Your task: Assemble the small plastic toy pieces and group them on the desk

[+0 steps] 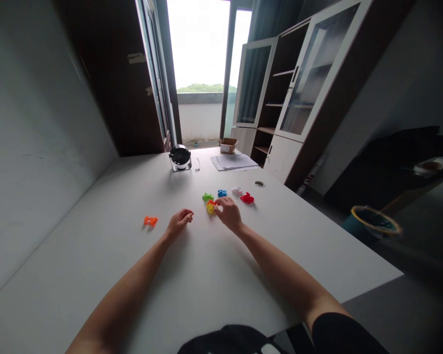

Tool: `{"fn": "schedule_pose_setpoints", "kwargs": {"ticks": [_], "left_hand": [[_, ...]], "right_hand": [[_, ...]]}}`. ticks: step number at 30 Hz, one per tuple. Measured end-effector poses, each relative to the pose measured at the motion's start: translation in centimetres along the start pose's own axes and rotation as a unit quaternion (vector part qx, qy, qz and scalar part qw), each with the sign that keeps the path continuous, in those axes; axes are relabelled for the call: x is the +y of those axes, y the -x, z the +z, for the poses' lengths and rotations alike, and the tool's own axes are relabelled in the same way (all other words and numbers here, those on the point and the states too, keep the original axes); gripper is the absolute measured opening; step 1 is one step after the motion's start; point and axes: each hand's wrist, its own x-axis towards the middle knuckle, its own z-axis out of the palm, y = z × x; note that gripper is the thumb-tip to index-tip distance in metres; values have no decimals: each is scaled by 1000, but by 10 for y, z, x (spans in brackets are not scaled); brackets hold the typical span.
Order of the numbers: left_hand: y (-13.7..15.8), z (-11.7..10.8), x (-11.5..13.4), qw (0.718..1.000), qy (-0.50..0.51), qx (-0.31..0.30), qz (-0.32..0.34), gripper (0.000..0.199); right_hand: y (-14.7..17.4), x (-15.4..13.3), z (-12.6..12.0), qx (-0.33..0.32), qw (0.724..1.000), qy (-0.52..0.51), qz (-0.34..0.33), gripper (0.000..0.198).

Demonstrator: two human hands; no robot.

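My right hand (pixel 228 211) reaches in from the right, thumb and fingers pinched at a small orange plastic piece (pixel 211 202). Just under it is a yellow see-through plastic piece (pixel 209 209), partly covered; whether the two touch I cannot tell. To the left, my left hand (pixel 179 221) is held over the white table with its fingers curled in, and nothing shows in it. Close around the right hand lie a green piece (pixel 207 196), a blue piece (pixel 222 193), a clear piece (pixel 237 191) and a red piece (pixel 247 197). Another orange piece (pixel 150 221) lies left of my left hand.
Toward the far edge of the white table (pixel 133 191) stand a round black device on a metal stand (pixel 180 156), papers (pixel 234 162) and a small open cardboard box (pixel 228 145). A cable hole (pixel 259 184) sits near the right edge. A bucket (pixel 372 223) stands right.
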Motion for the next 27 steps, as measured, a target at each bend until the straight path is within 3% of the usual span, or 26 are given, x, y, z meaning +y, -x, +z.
{"fn": "schedule_pose_setpoints", "kwargs": {"ticks": [3,8,11,14,18,21,27], "left_hand": [[-1,-12,-4,984,-166,61,4,22],[2,-34,-4,902,-403,155,-25,22],[3,-44,-7,865,-463,186,-47,21],[2,-52,-13,848,-482,210,-72,21],[1,-57,-20,842,-483,210,-118,20],[-1,-57,-23,846,-484,196,-110,20],[-5,-49,-19,908,-394,141,3,29]], "right_hand": [[-7,31,-8,8,992,55,111,11],[-6,72,-14,-31,966,116,231,16],[-3,80,-10,-58,955,121,264,19],[-1,80,-5,-76,951,124,272,21],[0,77,-3,-91,952,126,264,21],[1,73,-2,-102,953,128,255,20],[1,67,-1,-103,957,124,241,25]]}}
